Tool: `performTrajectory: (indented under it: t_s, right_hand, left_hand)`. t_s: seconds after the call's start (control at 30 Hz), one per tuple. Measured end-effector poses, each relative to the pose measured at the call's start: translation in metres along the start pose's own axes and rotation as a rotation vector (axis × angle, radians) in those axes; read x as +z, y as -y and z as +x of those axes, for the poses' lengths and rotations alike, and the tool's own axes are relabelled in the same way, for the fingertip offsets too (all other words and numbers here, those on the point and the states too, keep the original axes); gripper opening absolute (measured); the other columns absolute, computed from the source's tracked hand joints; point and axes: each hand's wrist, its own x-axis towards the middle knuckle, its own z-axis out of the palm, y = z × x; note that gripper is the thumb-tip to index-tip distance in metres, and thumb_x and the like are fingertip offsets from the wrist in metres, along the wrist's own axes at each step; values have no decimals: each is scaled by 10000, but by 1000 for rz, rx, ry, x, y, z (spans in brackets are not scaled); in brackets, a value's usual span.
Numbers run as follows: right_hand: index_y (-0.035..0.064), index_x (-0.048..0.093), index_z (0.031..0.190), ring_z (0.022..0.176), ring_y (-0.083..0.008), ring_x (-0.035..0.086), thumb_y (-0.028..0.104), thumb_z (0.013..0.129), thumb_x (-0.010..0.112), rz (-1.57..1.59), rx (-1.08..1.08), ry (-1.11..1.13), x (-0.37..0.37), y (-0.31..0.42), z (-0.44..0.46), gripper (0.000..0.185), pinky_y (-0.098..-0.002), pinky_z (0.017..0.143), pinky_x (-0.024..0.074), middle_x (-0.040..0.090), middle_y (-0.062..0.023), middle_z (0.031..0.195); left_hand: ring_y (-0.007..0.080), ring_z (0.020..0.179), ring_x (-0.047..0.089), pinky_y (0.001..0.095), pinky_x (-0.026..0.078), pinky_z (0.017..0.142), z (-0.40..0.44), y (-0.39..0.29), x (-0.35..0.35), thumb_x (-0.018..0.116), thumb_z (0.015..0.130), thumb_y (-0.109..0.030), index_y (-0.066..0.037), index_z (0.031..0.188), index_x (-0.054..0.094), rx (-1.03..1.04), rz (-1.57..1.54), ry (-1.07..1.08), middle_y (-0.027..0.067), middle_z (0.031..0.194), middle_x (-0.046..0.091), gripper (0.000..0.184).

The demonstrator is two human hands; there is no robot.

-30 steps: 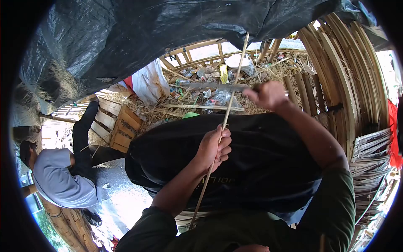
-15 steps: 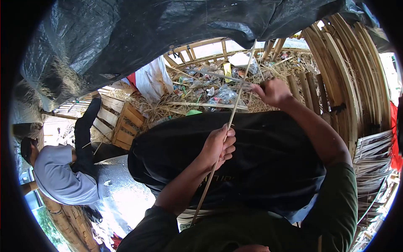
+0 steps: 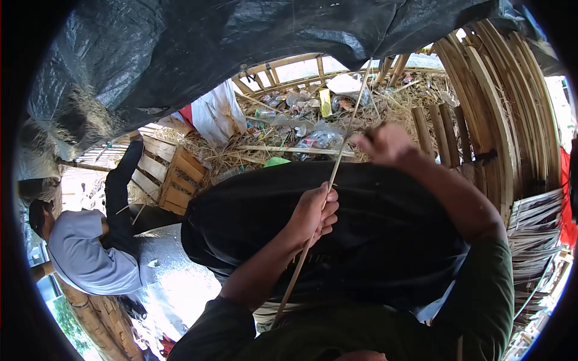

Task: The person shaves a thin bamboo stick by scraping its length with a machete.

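A long thin strip of pale wood or bamboo (image 3: 349, 129) runs slantwise up from my lap. My left hand (image 3: 314, 210) is closed round its middle, above the dark cloth (image 3: 373, 216) over my legs. To the right of the strip's upper part, my right hand (image 3: 386, 144) is closed on the handle of a knife. The knife's blade (image 3: 295, 123) points left and is smeared by motion where it crosses near the strip.
At the left sits a person in a grey shirt (image 3: 90, 253), near a slatted wooden crate (image 3: 180, 180). Black sheeting (image 3: 241, 36) hangs overhead. Litter and straw (image 3: 307, 108) lie ahead. Bundled bamboo slats (image 3: 481, 108) stand at the right.
My right hand has moved the knife along the strip, and its blade angle has changed. The strip's top has shifted slightly right. My left hand keeps its hold.
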Motion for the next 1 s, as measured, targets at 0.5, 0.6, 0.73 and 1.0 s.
performTrajectory:
  t_s: [0.5,0.6,0.73,1.0]
  right_hand:
    - [67,682,707,493,-321,616,520,992,523,-58,-256,-121,5,-16,4,558,-429,516,505,616,-128,560]
    - [87,687,684,510,-317,628,581,982,484,-93,63,71,10,-45,22,612,-429,513,507,607,-128,549]
    - [103,713,736,568,-320,654,609,966,489,-182,165,11,16,-76,15,599,-439,563,523,619,-124,571]
    - [87,737,839,619,-320,682,643,968,452,-148,264,155,13,-64,28,638,-448,602,540,666,-142,646]
  left_hand:
    - [23,383,223,188,171,353,-7,-2,4,373,1063,-494,-188,820,418,-7,69,-12,-89,533,298,394]
    - [24,389,221,186,168,361,-11,-1,-1,374,1059,-506,-187,818,416,-2,75,-31,-89,536,297,401]
    - [22,401,217,190,163,374,-10,-3,0,370,1058,-511,-189,823,416,-4,111,-26,-89,536,291,401]
    - [24,413,214,199,157,380,-18,-2,2,382,1051,-521,-191,826,416,-31,139,-44,-87,538,280,401]
